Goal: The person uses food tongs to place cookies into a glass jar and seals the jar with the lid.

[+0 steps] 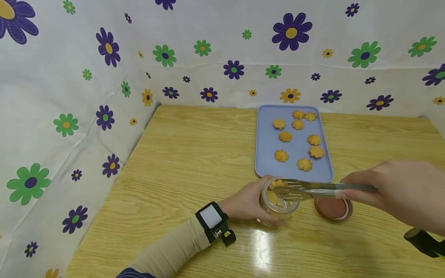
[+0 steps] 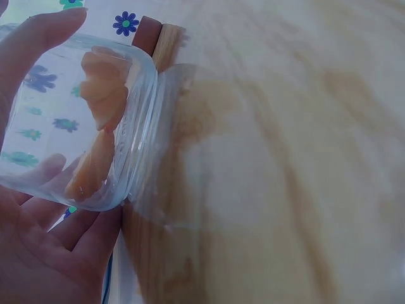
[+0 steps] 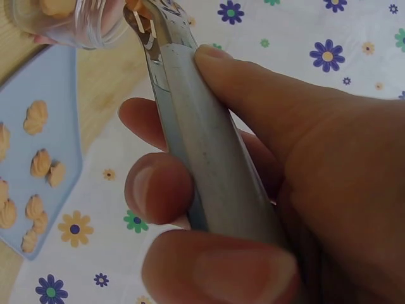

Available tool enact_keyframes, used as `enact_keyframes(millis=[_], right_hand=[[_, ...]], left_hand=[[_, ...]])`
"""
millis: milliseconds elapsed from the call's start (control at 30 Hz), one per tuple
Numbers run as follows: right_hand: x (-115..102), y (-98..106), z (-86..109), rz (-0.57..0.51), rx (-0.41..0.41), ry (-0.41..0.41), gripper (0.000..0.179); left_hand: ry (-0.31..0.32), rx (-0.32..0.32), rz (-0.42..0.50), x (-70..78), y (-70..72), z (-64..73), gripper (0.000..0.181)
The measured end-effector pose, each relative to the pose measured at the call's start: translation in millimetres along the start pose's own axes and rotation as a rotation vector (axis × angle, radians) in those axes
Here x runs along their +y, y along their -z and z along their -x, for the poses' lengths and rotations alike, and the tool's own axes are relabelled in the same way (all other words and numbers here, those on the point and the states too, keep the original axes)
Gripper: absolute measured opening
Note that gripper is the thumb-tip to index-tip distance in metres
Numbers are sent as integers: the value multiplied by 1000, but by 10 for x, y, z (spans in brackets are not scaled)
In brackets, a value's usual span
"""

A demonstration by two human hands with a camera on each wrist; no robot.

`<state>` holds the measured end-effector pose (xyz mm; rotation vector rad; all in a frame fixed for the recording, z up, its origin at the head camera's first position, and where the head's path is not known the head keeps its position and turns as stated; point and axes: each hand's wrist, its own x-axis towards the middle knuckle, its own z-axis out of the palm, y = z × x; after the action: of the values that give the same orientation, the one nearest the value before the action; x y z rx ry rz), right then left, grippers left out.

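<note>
My left hand (image 1: 248,200) is wrapped round a clear glass jar (image 1: 278,215) standing on the table. In the left wrist view, several cookies (image 2: 101,95) lie at the bottom of the jar, seen through its wall. My right hand (image 1: 399,189) holds metal tongs (image 1: 316,190) with grey handles, thumb on one side and fingers on the other. The tong tips overlap the jar's mouth in the head view, close to a golden cookie (image 1: 277,183). Something orange-brown (image 3: 140,7) shows between the tips in the right wrist view.
A blue tray (image 1: 269,166) with several swirled, flower-shaped cookies (image 1: 285,136) lies behind the jar. To the jar's right, below the tongs, is a reddish-brown round lid (image 1: 332,208). A flower-print cloth (image 1: 222,34) hangs behind the wooden table (image 1: 180,154) and along its left side.
</note>
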<state>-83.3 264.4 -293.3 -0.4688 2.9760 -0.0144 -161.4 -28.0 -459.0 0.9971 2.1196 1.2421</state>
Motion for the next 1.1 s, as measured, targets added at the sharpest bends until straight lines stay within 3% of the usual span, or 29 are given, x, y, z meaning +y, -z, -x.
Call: enact_keyframes(millis=[333, 700, 1100], right_hand=[[-42, -23, -4, -33, -18, 47, 32], [-27, -36, -30, -51, -48, 53, 26], [-36, -31, -64, -69, -88, 57, 35]], left_hand=[[-10, 7, -7, -15, -10, -7, 98], [5, 10, -15, -9, -5, -7, 100], [3, 7, -17, 2, -5, -3, 98]])
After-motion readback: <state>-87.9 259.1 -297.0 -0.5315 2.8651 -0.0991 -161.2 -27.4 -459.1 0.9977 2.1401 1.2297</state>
